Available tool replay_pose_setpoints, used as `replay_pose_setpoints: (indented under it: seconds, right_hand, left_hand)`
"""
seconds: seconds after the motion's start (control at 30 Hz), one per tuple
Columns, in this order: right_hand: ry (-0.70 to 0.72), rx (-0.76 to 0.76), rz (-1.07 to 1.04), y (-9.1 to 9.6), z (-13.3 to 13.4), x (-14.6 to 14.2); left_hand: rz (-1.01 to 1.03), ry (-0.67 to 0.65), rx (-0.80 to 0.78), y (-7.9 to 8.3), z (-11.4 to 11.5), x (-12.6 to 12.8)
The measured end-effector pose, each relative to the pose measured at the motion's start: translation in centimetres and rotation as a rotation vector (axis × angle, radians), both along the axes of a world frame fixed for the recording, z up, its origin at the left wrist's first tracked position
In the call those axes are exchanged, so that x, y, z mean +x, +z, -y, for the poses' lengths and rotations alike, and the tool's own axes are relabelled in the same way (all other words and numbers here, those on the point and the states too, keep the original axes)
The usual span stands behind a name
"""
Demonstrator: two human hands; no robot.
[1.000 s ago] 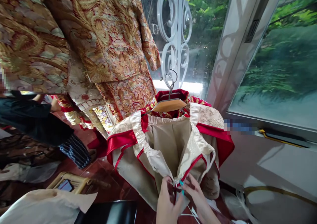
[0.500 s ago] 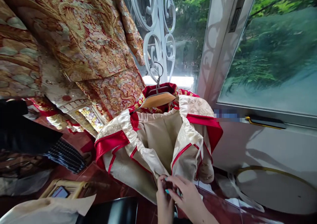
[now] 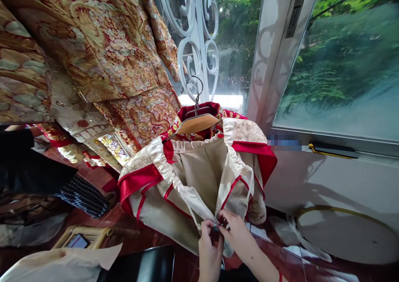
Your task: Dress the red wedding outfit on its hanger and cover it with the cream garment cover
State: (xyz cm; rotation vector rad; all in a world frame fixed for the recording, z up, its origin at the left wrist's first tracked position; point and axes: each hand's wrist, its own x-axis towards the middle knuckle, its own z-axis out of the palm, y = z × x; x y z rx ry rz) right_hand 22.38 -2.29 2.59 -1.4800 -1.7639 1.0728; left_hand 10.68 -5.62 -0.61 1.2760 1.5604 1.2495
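Observation:
A cream robe with red trim [image 3: 199, 161] hangs from a wooden hanger [image 3: 198, 124], with red and gold fabric showing behind its collar. Low on its front, where the two gathered edges meet, my left hand [image 3: 209, 248] pinches the robe's edge. Close against it, my right hand [image 3: 235, 234] has its fingertips closed on the fabric at the same spot. The fingertips nearly touch and cover whatever small fastening may lie between them.
Gold embroidered garments [image 3: 124, 57] hang at the left. White scrollwork [image 3: 195, 45] stands before the window. A bamboo stool [image 3: 93, 234] carries a phone [image 3: 78, 241]. Beside it is a black glossy surface [image 3: 140, 265]. A round gold-rimmed panel [image 3: 346, 236] leans at the right. Another person's dark-clothed leg [image 3: 34, 165] shows left.
My right hand has moved up slightly, its fingers now on the robe's front edge beside the left fingertips. The robe's right front panel has been drawn closer to the left one.

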Motion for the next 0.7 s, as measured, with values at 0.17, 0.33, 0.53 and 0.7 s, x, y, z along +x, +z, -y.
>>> replay_pose_setpoints:
  seconds: [0.17,0.33,0.53,0.7]
  right_hand:
    - [0.052,-0.059,-0.097,0.5,-1.3,0.6]
    - [0.165,-0.277,-0.342,0.6,-2.3,1.5]
    - [0.287,-0.309,-0.204,3.0,-2.5,3.1]
    - [0.346,-0.326,-0.154,3.3,-1.9,2.7]
  left_hand:
    - [0.009,-0.062,-0.019,0.3,-0.3,-0.1]
    - [0.048,-0.058,0.015,-0.4,0.1,0.0]
    - [0.098,0.004,0.080,-1.3,0.3,0.1]
    - [0.037,0.080,0.089,-1.4,0.1,-1.0]
